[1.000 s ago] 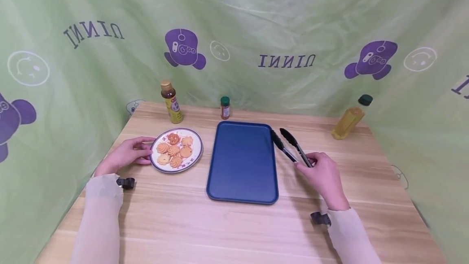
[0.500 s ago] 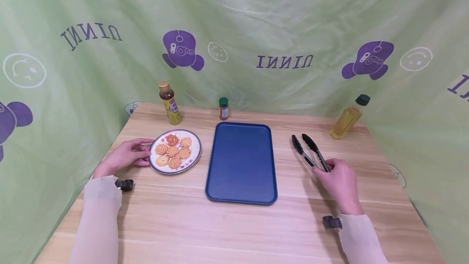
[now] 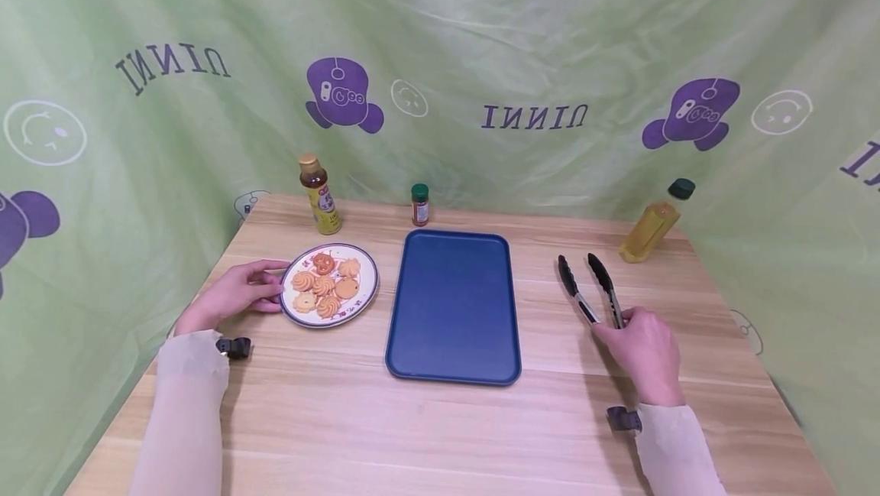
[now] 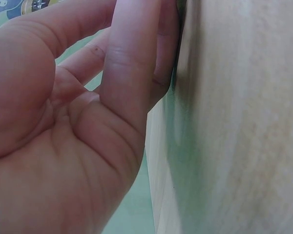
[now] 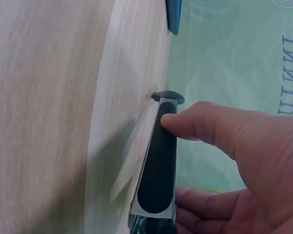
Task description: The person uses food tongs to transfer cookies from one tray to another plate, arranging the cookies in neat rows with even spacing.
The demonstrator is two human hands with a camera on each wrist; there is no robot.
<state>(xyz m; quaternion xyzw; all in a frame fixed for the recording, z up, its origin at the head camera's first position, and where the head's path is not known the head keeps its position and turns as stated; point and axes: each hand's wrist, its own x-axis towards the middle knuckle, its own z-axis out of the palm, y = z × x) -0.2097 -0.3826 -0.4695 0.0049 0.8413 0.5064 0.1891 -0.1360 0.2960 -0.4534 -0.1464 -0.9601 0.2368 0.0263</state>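
At the left of the table my left hand (image 3: 234, 293) holds the rim of a round white plate (image 3: 364, 293) with a dark blue edge. Several golden cookies (image 3: 323, 286) lie on that plate. In the left wrist view the hand (image 4: 102, 112) has bent fingers low beside the tabletop; their tips run out of the picture. My right hand (image 3: 642, 351) grips a pair of tongs (image 3: 605, 282), whose black-tipped arms are spread and point to the back. Its thumb presses the black grip of the tongs (image 5: 158, 156) in the right wrist view.
A blue rectangular tray (image 3: 454, 309) lies mid-table between the hands. Behind it stands a small green-capped spice jar (image 3: 420, 205). A yellow-labelled bottle (image 3: 321, 198) stands back left, and an oil bottle (image 3: 649, 230) back right. A green printed curtain (image 3: 440, 37) hangs behind the wooden table.
My right hand has moved the tongs rightward, away from the tray's edge, and a little toward me. The arms of the tongs have spread wider. The left hand and plate stay in place.
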